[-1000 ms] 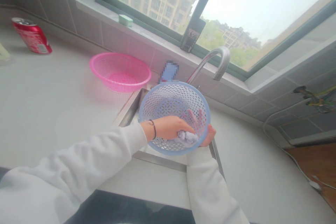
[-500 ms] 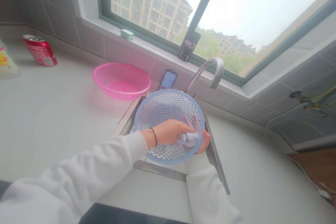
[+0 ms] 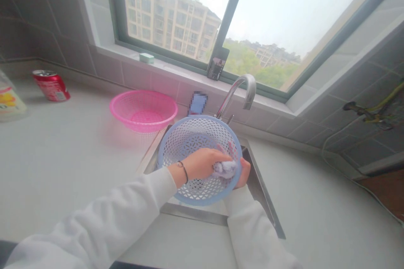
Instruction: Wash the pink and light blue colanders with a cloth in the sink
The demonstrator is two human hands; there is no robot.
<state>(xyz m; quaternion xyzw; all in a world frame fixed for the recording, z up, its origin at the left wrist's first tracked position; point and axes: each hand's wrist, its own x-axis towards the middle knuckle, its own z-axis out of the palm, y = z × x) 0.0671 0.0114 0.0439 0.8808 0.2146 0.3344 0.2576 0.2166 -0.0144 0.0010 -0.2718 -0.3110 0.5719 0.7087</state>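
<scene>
A light blue plastic mesh basket (image 3: pixel 192 143) is held tilted over the sink. My left hand (image 3: pixel 202 164), with a dark thin bracelet at the wrist, grips a crumpled grey-white cloth (image 3: pixel 224 169) and presses it against the inside of the basket. My right hand (image 3: pixel 244 172) holds the basket's rim from the far side, and its fingers show pinkish through the mesh. White sleeves cover both forearms.
Below the basket lies a stainless steel sink (image 3: pixel 257 176) with a curved faucet (image 3: pixel 236 92) behind it. A pink mesh basket (image 3: pixel 143 111), a red can (image 3: pixel 52 85) and a bottle (image 3: pixel 9 101) stand on the white countertop (image 3: pixel 78 168).
The view has shifted, so the whole scene sits lower in the picture and less tilted. Both hands keep their hold, with the cloth staying against the basket's inside.
</scene>
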